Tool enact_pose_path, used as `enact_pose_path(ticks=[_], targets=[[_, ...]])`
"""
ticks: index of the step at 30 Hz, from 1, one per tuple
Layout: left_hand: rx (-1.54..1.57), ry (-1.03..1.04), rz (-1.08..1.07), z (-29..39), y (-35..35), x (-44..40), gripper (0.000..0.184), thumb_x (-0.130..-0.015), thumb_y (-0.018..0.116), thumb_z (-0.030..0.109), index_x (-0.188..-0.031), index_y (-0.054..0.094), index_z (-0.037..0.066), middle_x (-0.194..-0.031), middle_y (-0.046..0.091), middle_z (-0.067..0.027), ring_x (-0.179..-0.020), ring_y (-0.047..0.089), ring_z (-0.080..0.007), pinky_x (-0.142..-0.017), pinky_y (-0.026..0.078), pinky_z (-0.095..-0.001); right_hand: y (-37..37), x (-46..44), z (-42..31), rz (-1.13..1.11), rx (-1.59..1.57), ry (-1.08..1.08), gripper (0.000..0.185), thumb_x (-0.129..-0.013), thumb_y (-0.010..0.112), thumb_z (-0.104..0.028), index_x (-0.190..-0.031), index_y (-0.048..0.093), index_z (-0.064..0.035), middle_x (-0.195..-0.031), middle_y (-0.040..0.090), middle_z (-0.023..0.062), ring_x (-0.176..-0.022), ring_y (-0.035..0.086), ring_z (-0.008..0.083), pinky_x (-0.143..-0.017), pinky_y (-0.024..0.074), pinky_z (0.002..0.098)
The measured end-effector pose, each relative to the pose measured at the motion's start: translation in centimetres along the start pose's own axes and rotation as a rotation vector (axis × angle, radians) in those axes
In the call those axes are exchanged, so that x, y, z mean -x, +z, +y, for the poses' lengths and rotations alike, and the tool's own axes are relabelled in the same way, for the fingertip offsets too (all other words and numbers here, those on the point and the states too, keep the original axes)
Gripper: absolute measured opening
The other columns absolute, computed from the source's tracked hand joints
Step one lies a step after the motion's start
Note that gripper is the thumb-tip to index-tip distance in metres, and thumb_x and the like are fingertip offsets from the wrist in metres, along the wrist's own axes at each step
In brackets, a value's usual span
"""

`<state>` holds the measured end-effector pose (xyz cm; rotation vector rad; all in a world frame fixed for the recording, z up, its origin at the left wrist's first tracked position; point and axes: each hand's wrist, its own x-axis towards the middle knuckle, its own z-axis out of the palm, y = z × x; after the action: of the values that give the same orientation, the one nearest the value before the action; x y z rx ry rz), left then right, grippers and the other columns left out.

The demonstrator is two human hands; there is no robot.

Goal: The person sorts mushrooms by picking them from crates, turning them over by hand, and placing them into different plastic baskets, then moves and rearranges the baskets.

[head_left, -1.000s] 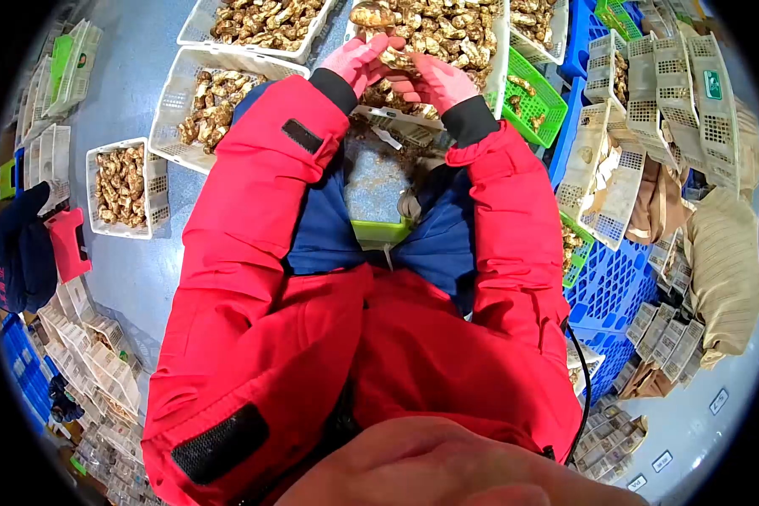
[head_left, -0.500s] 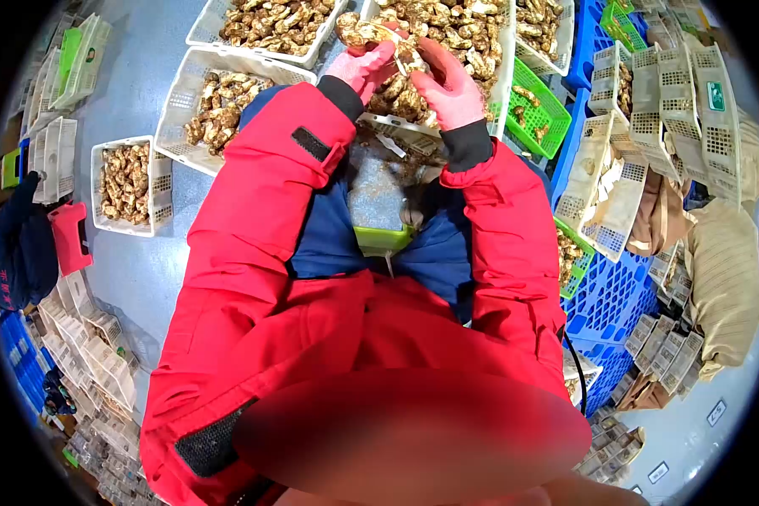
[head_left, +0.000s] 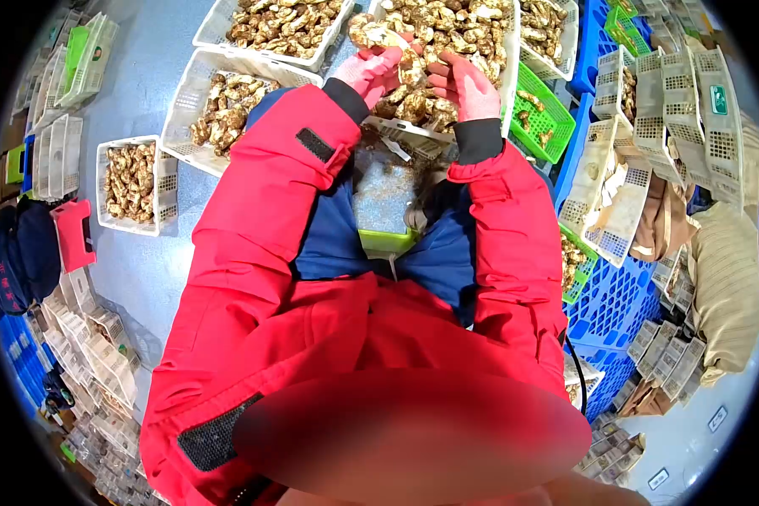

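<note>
In pink gloves, my two hands are over a white crate [head_left: 509, 72] heaped with brown-and-cream mushrooms [head_left: 451, 29] at the top middle of the head view. My left hand [head_left: 371, 72] is closed round a large pale mushroom [head_left: 369, 32], whose cap sticks out at the crate's left rim. A little to the right is my right hand [head_left: 472, 89], its fingers apart, close above the heap. I see nothing held in it, though the fingertips are partly hidden against the mushrooms.
More white crates of mushrooms [head_left: 227, 108] stand to the left, with a smaller mushroom crate [head_left: 177, 190] on the floor. A green basket [head_left: 556, 139] and blue pallets [head_left: 615, 295] are at right. Between my legs sits something green [head_left: 388, 242]. A person's dark sleeve [head_left: 25, 253] shows at far left.
My right hand has moved away from the mushroom in my left hand, and its fingers have spread. The left hand has shifted slightly right, still holding the mushroom.
</note>
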<state>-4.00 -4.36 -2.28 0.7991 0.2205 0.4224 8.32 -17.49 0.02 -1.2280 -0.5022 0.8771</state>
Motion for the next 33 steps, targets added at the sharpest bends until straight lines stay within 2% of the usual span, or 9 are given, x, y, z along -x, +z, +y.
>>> enact_pose_path(ticks=[6, 10, 14, 16, 17, 18, 20, 26, 33], targets=[[0.078, -0.294, 0.317, -0.2, -1.3, 0.2, 0.023, -0.081, 0.057, 0.020, -0.097, 0.054, 0.004, -0.072, 0.056, -0.0019, -0.053, 0.051, -0.0115, -0.057, 0.048, -0.0249, -3.4, -1.8, 0.9, 0.047, 0.031, -0.004, 0.037, -0.085, 0.048, -0.026, -0.108, 0.051, 0.0019, -0.092, 0.059, 0.0156, -0.076, 0.059, 0.0190, -0.064, 0.0482, 0.0255], [0.228, -0.172, 0.471, 4.7, -8.7, -2.2, 0.018, -0.081, 0.055, 0.016, -0.092, 0.052, 0.002, -0.093, 0.056, -0.0139, -0.089, 0.056, -0.0247, -0.076, 0.049, -0.0395, -4.8, -2.8, 2.0, 0.070, 0.097, 0.226, 0.027, -0.084, 0.048, -0.021, -0.102, 0.054, -0.0022, -0.084, 0.061, 0.0116, -0.068, 0.059, 0.0170, -0.059, 0.0480, 0.0243], [0.224, 0.077, 0.678, 8.4, -12.9, -3.8, 0.031, -0.082, 0.048, 0.033, -0.083, 0.050, 0.003, -0.089, 0.056, -0.0110, -0.086, 0.055, -0.0246, -0.073, 0.046, -0.0355, -3.6, -5.1, 4.6, -0.181, 1.275, 0.301, 0.050, -0.075, 0.045, -0.046, -0.109, 0.052, -0.0110, -0.094, 0.061, 0.0112, -0.085, 0.059, 0.0224, -0.073, 0.0454, 0.0322], [0.160, -0.020, 0.348, 7.6, -11.4, -3.0, 0.031, -0.080, 0.050, 0.034, -0.068, 0.045, 0.006, -0.076, 0.055, -0.0089, -0.073, 0.056, -0.0233, -0.061, 0.047, -0.0325, -1.6, -4.8, 6.2, -0.213, 1.597, 0.320, 0.064, -0.075, 0.044, -0.054, -0.120, 0.041, -0.0089, -0.115, 0.050, 0.0128, -0.100, 0.053, 0.0261, -0.083, 0.0417, 0.0347], [0.316, -0.119, -0.391, 8.1, -8.9, -3.6, 0.032, -0.079, 0.051, 0.033, -0.064, 0.043, 0.006, -0.064, 0.052, -0.0058, -0.058, 0.052, -0.0209, -0.051, 0.043, -0.0279, -0.8, -4.7, 7.2, -0.236, 1.680, 0.404, 0.063, -0.075, 0.044, -0.054, -0.118, 0.042, -0.0078, -0.115, 0.051, 0.0129, -0.101, 0.052, 0.0258, -0.084, 0.0416, 0.0350], [0.236, -0.240, -0.293, 8.4, -6.9, -3.1, 0.034, -0.078, 0.054, 0.033, -0.062, 0.044, 0.005, -0.058, 0.051, -0.0043, -0.056, 0.053, -0.0194, -0.051, 0.044, -0.0239, -0.1, -4.5, 8.2, -0.257, 1.761, 0.490, 0.063, -0.076, 0.045, -0.054, -0.117, 0.043, -0.0067, -0.114, 0.051, 0.0130, -0.102, 0.052, 0.0255, -0.084, 0.0414, 0.0354], [-0.089, -0.147, 0.240, 5.8, -7.5, -3.1, 0.039, -0.086, 0.045, 0.023, -0.117, 0.042, 0.000, -0.112, 0.050, -0.0162, -0.099, 0.053, -0.0255, -0.084, 0.045, -0.0357, 1.5, -3.9, 7.7, -0.184, 1.788, 0.479, 0.055, -0.074, 0.054, -0.046, -0.111, 0.048, -0.0064, -0.110, 0.054, 0.0121, -0.100, 0.053, 0.0246, -0.083, 0.0421, 0.0353], [-0.419, -0.360, 0.222, 0.9, -2.3, 0.0, 0.042, -0.084, 0.048, 0.034, -0.106, 0.051, -0.001, -0.101, 0.057, -0.0145, -0.085, 0.058, -0.0211, -0.072, 0.047, -0.0302, -1.3, -4.7, 4.9, 0.001, 0.504, 0.005, 0.059, -0.067, 0.068, -0.021, -0.118, 0.044, -0.0031, -0.102, 0.057, 0.0119, -0.087, 0.055, 0.0166, -0.076, 0.0440, 0.0264], [0.110, -0.405, -0.001, -0.9, -0.6, 0.3, 0.053, -0.080, 0.046, 0.050, -0.113, 0.043, 0.008, -0.102, 0.055, -0.0100, -0.090, 0.057, -0.0191, -0.078, 0.047, -0.0319, 3.2, -1.0, 1.1, -0.071, 0.609, -0.566, 0.053, -0.066, 0.058, -0.004, -0.117, 0.043, -0.0010, -0.111, 0.050, 0.0143, -0.100, 0.050, 0.0222, -0.086, 0.0387, 0.0280]])
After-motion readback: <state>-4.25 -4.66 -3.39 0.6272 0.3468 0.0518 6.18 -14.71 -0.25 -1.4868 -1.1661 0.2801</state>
